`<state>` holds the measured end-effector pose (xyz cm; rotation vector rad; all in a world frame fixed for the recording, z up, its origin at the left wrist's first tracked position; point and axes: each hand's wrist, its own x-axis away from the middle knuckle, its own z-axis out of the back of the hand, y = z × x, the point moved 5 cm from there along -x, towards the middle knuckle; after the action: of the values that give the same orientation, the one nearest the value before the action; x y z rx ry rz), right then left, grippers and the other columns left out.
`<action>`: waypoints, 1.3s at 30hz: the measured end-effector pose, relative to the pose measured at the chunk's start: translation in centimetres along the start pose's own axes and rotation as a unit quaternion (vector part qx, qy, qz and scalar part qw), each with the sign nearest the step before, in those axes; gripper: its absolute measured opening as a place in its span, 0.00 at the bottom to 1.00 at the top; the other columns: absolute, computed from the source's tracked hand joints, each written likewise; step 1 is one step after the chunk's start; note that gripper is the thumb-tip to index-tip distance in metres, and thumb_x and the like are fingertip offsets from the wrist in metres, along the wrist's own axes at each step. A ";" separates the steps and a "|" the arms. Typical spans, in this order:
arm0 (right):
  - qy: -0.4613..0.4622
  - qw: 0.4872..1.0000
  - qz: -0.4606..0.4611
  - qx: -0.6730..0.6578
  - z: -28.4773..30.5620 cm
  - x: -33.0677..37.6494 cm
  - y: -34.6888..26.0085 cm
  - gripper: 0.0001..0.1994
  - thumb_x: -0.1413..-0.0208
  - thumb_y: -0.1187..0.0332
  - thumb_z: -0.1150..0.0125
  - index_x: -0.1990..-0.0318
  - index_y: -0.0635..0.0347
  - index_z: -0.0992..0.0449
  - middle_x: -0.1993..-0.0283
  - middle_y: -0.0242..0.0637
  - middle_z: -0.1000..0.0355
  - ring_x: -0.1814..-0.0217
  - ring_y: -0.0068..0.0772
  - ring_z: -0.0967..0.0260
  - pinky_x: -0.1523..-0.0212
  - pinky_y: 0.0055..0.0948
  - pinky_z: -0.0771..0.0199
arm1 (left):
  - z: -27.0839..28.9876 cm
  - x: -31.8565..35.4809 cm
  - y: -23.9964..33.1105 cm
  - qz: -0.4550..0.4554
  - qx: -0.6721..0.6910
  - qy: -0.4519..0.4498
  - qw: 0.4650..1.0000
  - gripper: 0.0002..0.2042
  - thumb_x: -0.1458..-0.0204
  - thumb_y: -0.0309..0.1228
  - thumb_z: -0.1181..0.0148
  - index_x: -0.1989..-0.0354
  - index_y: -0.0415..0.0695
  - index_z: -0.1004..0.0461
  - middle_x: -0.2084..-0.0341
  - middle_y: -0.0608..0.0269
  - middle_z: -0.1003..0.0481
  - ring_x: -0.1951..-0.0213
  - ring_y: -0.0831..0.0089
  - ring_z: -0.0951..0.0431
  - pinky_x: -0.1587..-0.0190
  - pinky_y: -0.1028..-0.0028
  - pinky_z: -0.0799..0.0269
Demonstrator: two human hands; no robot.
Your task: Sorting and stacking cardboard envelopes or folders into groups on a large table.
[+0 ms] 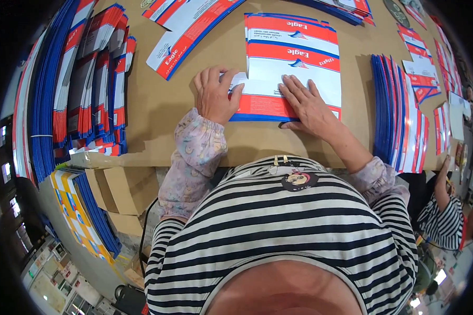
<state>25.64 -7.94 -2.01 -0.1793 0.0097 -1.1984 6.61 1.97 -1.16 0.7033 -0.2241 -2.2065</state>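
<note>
— Red, white and blue in the head view: where to look?

— At the flat box (pixel 315 79), on the brown table (pixel 168 118), upper centre of the frame, apparently overlapping others alike.

— And held how?

— Pressed by the right hand (pixel 309 111), laid palm down, not clamped. Straddled at the left edge by the left hand (pixel 215 98), thumb and fingers apart; impossible to be sure of any pinch on the white flap (pixel 240 79).

— Likely to go wrong how?

— Might skew, if pushed harder from one side. Might crease near the flap, if bent off the fold.

— Hemmed in by anything?

— By loose boxes (pixel 178 44) at upper left of centre, and by a box row (pixel 399 115) at right, near the right sleeve (pixel 376 176). Could be knocked by a wide elbow swing. Farther off, at left, more stacks (pixel 102 89), above a brown carton (pixel 129 189).
</note>
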 end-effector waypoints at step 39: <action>0.177 0.975 -0.118 -0.061 6.5 7.9 8.6 0.38 0.55 0.53 0.34 0.39 0.61 0.39 0.35 0.50 0.43 0.33 0.51 0.46 0.38 0.42 0.42 | -0.5 0.8 0.8 0.016 -0.041 0.005 0.999 0.20 0.58 0.44 0.35 0.57 0.48 0.25 0.58 0.61 0.31 0.51 0.61 0.35 0.46 0.56 0.48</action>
<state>37.17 -11.36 3.85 -0.0736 0.3841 -1.4562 6.99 0.86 -1.61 0.6606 -0.1387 -2.1680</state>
